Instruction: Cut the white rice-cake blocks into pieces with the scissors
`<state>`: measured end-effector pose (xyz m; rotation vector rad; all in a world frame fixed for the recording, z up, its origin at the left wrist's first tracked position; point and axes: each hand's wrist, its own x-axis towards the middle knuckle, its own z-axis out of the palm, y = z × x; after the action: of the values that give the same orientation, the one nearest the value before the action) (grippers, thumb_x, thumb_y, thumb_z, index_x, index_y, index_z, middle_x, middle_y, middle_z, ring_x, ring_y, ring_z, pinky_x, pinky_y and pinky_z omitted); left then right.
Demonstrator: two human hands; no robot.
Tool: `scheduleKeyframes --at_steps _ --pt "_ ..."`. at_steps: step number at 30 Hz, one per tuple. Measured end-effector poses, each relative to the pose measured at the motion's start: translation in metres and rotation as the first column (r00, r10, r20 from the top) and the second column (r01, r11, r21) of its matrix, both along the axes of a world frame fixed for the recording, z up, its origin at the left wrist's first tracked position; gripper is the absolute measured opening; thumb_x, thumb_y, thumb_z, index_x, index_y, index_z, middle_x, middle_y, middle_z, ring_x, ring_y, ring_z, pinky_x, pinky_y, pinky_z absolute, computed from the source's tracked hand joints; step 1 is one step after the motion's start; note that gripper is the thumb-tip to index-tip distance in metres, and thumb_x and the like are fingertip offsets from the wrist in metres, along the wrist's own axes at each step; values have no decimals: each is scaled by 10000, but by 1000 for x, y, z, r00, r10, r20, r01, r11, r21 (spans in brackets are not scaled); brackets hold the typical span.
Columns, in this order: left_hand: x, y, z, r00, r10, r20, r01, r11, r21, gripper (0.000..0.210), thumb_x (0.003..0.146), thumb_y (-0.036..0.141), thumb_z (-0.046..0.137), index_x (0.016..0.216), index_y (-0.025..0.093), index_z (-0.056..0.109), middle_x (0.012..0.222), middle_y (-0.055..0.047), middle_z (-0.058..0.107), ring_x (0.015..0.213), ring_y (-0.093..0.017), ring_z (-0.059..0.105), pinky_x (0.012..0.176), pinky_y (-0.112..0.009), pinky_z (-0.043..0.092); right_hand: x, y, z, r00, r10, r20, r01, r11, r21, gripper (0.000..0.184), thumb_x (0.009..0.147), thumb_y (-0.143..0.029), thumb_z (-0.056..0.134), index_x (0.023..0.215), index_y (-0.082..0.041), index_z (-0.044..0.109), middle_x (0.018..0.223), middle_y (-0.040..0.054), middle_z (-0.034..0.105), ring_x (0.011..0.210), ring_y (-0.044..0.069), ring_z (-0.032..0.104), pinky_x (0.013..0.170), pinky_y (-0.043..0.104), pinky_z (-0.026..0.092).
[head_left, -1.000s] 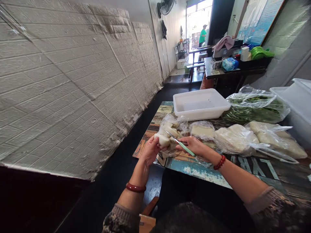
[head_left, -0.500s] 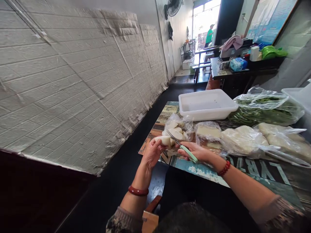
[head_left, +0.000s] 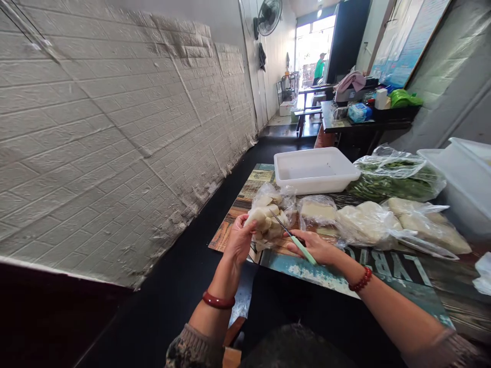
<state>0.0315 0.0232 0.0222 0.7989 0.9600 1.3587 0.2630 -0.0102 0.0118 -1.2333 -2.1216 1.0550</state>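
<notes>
My left hand (head_left: 238,240) grips a pale, rounded piece of food (head_left: 256,218), of a kind I cannot make out. In my right hand (head_left: 318,249) is a knife (head_left: 303,249) with a light green handle, its thin blade pointing up and left beside the pale piece. Just beyond both hands, an open clear plastic bag (head_left: 289,197) with pale slices (head_left: 270,210) lies on the table. Whether the blade touches the piece or the slices behind it is unclear. My right fingertips are partly hidden by the handle.
A white plastic tub (head_left: 316,180) stands behind the bag. To the right lie bagged pale blocks (head_left: 318,210), more bagged pale food (head_left: 366,220) and bagged greens (head_left: 399,179). Stacked tubs (head_left: 464,179) stand far right. A textured wall (head_left: 115,128) runs along the left; a person (head_left: 319,69) is near the doorway.
The view has shifted, so more tubs show at the right. The pale piece is turned, showing a broader face, and the knife blade sits slightly farther right of it.
</notes>
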Motion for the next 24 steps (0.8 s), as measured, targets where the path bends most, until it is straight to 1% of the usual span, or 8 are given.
scheduleKeyframes --at_steps 3,5,9,12,15,19,21,24 --pt "2 -3 7 992 -110 55 112 993 -25 564 586 285 869 1051 164 572 1001 -54 659 798 -153 640 669 -244 453 -4 2 -3 999 15 -48 -14 1000 20 447 883 -543 557 1072 -158 682 817 35 675 730 189 576 657 265 450" --pt "5 -4 12 982 -181 46 182 983 -23 604 607 295 860 1128 171 582 1058 -79 663 857 -184 651 708 -270 472 -6 4 -1 998 -1 -68 3 999 34 452 877 -526 566 1098 -150 679 869 49 692 772 202 590 683 272 460" --pt "13 -2 13 960 -280 -24 279 960 -16 481 666 384 826 1034 116 669 972 -114 690 802 -180 624 597 -239 437 -6 11 10 997 -48 -57 50 998 37 491 872 -513 569 1201 -159 658 911 50 711 782 208 605 674 276 464" --pt "16 3 10 955 -297 0 297 955 -18 433 682 418 812 949 102 687 917 -115 694 714 -153 601 535 -225 417 -3 15 16 996 -89 -24 91 994 60 528 836 -524 619 1230 -174 652 904 41 717 763 205 608 700 289 473" --pt "18 5 10 959 -282 33 283 958 -44 444 654 355 845 988 122 666 866 -70 685 674 -132 614 590 -232 482 3 16 12 994 -104 -20 105 992 65 544 828 -529 626 1241 -175 646 935 49 719 810 218 619 740 304 486" --pt "20 6 15 956 -273 104 279 959 -43 552 645 304 852 1117 193 589 1012 -60 691 782 -173 681 695 -293 550 12 13 0 990 -138 -7 138 990 27 636 810 -526 641 1325 -159 575 1041 89 710 915 251 632 813 339 495" --pt "23 8 16 957 -266 118 273 961 -48 543 650 278 847 1114 205 576 1010 -45 688 762 -153 679 675 -267 549 15 10 -2 991 -134 27 133 991 9 690 784 -516 667 1349 -137 548 1069 113 700 924 265 635 830 361 495" --pt "27 11 14 960 -263 98 268 963 -39 511 648 250 848 1086 187 593 913 -10 673 671 -93 637 620 -202 521 17 8 0 992 -111 58 111 994 2 731 757 -492 701 1373 -142 520 1097 121 689 932 269 631 832 375 494"
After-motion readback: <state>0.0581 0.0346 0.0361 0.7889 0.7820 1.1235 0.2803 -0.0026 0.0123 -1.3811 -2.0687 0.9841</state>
